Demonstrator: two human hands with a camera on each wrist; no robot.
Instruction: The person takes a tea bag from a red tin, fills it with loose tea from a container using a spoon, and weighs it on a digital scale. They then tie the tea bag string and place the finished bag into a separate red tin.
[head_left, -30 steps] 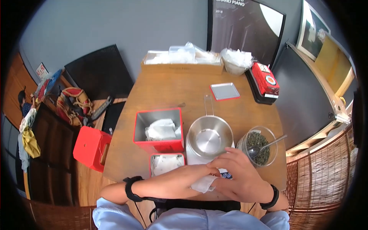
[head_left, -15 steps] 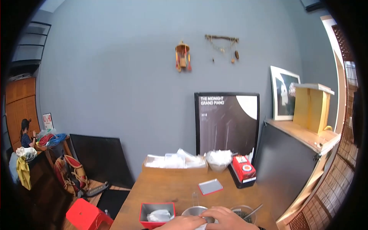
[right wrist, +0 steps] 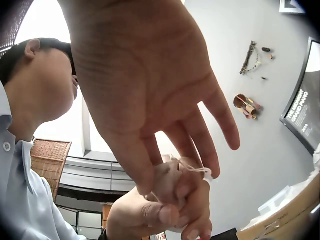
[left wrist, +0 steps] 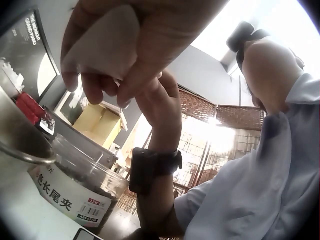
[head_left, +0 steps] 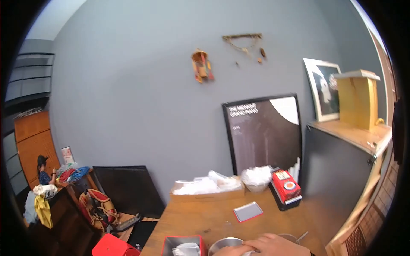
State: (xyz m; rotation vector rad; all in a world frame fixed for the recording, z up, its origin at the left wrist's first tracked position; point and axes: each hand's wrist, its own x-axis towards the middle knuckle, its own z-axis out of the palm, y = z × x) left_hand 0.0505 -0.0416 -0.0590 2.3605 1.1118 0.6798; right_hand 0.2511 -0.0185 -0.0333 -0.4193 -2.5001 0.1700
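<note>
Low in the head view, my left hand point(head_left: 232, 251) and right hand point(head_left: 279, 246) meet in front of a steel pan point(head_left: 222, 244). Between them is a thin white drawstring pouch point(left wrist: 107, 45), its body gripped by my left hand. In the right wrist view, a looped string point(right wrist: 197, 170) shows at the pouch's top, where my right thumb and fingers pinch it. A red square tin point(head_left: 183, 239) holding white pouches point(head_left: 186, 249) stands left of the pan. Right of it is a clear jar point(left wrist: 67, 155) with dark leaves and a spoon point(head_left: 302, 236).
Farther back on the wooden table point(head_left: 192, 217) lies a grey lid point(head_left: 248, 211) with a red edge. Behind it stand a cardboard box point(head_left: 207, 196) of white packets, a bowl point(head_left: 256, 181) with white plastic and a red package point(head_left: 287, 186). A red stool point(head_left: 113, 246) is at left.
The head view has tilted up, so the tabletop and hands now sit at the bottom edge and more wall shows. Both hands remain together at the pouch.
</note>
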